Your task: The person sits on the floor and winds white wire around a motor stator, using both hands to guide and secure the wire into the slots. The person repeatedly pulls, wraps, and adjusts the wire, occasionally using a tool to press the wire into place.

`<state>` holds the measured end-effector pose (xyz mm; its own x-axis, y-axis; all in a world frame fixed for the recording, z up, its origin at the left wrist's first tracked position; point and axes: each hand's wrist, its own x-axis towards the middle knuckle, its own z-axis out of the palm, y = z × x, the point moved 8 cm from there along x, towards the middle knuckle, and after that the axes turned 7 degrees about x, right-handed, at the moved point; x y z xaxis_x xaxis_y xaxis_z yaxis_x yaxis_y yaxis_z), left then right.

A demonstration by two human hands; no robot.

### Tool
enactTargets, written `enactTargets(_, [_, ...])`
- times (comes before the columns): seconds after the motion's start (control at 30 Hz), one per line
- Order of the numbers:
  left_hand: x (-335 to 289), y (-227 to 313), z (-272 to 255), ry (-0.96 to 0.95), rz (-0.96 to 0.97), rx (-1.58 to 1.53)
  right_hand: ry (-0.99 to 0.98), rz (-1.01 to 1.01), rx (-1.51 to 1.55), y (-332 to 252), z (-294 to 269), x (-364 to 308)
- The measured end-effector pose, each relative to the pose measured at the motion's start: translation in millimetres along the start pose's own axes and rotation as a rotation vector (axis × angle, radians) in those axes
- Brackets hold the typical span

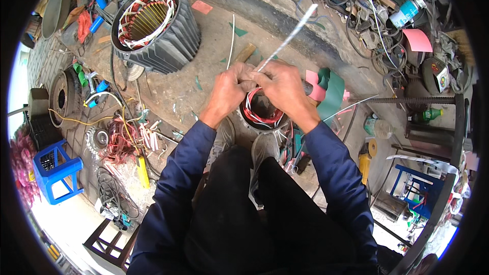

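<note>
My left hand (227, 89) and my right hand (283, 82) meet above a small motor stator (248, 114) with red windings and white lacing, which stands by my shoes. Both hands are closed, thumbs and fingertips pinched close together. Out of my right hand a white cord (293, 34) slants up and away to the right, its far end blurred. A thinner white cord end (232, 38) rises beside my left hand. Whether both ends belong to one cord is hidden by my fingers. My hands cover the far rim of the stator.
A large finned motor stator (186, 35) stands at the far left. Green insulation sheet (332, 97) lies right of my hands. Tangled cables (356, 30) heap at the far right. Red wire scraps (122, 142) and a blue stool (58, 170) are at left; a metal frame (461, 127) stands at right.
</note>
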<state>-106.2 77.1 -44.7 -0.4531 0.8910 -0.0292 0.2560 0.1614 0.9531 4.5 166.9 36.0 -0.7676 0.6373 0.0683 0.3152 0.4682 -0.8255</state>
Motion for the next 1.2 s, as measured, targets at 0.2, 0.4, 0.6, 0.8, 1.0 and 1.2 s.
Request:
enactTargets(0.2, [2, 0, -1, 0.008, 0.010, 0.052, -0.018, -0.058, -0.151, 9, 9, 7])
enactTargets(0.4, [-4, -4, 1, -0.071, 0.013, 0.171, -0.030, -0.073, -0.278, 23, 16, 8])
enactTargets(0.6, [-14, 45, -25, 0.095, 0.149, 0.102, -0.116, 0.044, -0.370, 45, 32, 8])
enactTargets(0.8, [-16, 122, -24, 0.233, 0.504, 0.224, -0.122, -0.001, -0.309, 34, 32, 10])
enactTargets(1.0, [-3, 113, -19, 0.185, 0.334, 0.237, -0.147, -0.044, -0.351, 23, 25, 6])
enactTargets(1.2, [0, 105, -27, 0.216, 0.431, 0.264, 0.002, 0.083, -0.052, -33, -49, -8])
